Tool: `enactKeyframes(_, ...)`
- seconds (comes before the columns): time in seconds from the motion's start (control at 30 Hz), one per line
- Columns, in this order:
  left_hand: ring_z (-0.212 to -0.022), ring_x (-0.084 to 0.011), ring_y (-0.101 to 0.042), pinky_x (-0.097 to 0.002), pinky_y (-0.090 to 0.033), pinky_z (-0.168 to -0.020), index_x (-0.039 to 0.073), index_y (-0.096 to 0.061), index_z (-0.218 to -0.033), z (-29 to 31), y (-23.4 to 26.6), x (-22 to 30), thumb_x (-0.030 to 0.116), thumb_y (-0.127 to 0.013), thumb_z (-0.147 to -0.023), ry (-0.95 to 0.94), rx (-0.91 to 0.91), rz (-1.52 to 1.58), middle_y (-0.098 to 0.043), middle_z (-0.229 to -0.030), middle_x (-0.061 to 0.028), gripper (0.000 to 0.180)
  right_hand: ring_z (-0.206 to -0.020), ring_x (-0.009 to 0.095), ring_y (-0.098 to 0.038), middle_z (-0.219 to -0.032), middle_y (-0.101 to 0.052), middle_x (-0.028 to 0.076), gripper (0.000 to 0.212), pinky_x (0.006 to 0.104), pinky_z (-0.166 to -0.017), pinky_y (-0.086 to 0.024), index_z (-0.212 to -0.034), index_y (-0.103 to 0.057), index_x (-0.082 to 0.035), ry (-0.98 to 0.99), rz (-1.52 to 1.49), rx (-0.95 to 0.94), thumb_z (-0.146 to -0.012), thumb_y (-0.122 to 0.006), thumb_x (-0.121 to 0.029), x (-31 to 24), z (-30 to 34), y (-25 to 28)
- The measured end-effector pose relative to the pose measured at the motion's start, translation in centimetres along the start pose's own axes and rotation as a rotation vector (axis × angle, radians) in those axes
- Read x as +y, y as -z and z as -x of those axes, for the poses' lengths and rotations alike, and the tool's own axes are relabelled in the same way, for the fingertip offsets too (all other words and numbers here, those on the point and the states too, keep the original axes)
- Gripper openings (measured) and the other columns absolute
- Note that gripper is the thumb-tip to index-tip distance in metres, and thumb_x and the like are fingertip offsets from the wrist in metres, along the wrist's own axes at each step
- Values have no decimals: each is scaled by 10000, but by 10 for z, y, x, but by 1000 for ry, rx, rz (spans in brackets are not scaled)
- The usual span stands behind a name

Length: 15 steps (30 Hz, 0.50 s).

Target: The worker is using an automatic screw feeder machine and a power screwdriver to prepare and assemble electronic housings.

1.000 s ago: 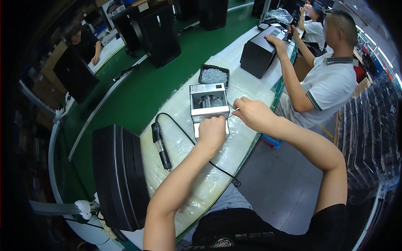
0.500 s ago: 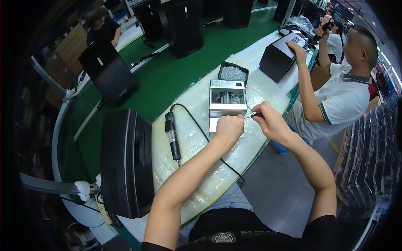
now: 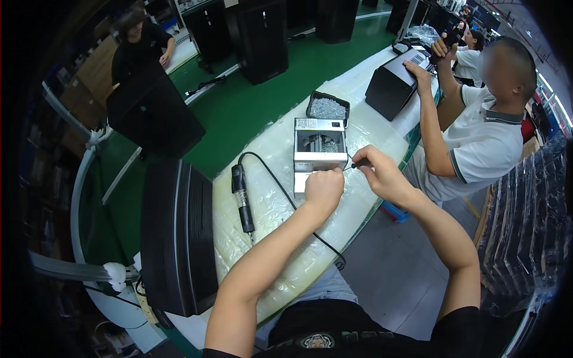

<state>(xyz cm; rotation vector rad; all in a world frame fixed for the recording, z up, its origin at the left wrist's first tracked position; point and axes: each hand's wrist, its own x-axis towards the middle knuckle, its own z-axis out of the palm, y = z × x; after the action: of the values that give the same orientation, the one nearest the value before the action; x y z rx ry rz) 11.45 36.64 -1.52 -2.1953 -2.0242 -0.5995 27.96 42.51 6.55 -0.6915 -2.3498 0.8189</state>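
Observation:
A silver screw feeder stands on the film-covered padded table, with loose screws in its open top. My left hand is closed at its near right corner; what its fingers hold, if anything, is hidden. Just to the right, my right hand pinches the black handle of a small screwdriver. Its thin shaft points left toward my left fingertips. Behind the feeder sits a black box full of small screws. An electric screwdriver with a black cable lies left of my left forearm.
A large black ribbed case stands at the table's left end. Beyond lies a green conveyor with several tall black cases. A co-worker sits at right with a hand on a black box; another person stands at far left.
The small screwdriver and my right hand have shifted slightly left, nearer my left fingers. The co-worker at right has turned the head; the far-left person has leaned to a tall black case, which has tilted.

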Motion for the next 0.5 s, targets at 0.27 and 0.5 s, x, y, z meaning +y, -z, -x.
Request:
enactKeyframes(0.27,-619,-298,-725,-403,-584,-574,56,-628,-745,-2,-4,-6,60,-633,-787,-50,12,6,-686,-634,-142,42,-842,272,-646,-981,-603,166,192,344,-736,-515,-1131,-533,5,57,106,76,-955,-597,-39,-5,-4,-14)
enactKeyframes(0.5,-591,-329,-694,-456,-562,-567,64,-633,-755,-4,-2,-11,137,-618,-856,-49,4,50,-671,-633,-160,126,-837,331,-628,-1022,-585,189,245,405,-778,-504,-1147,-503,7,76,78,128,-907,-551,16,2,-11,-23)
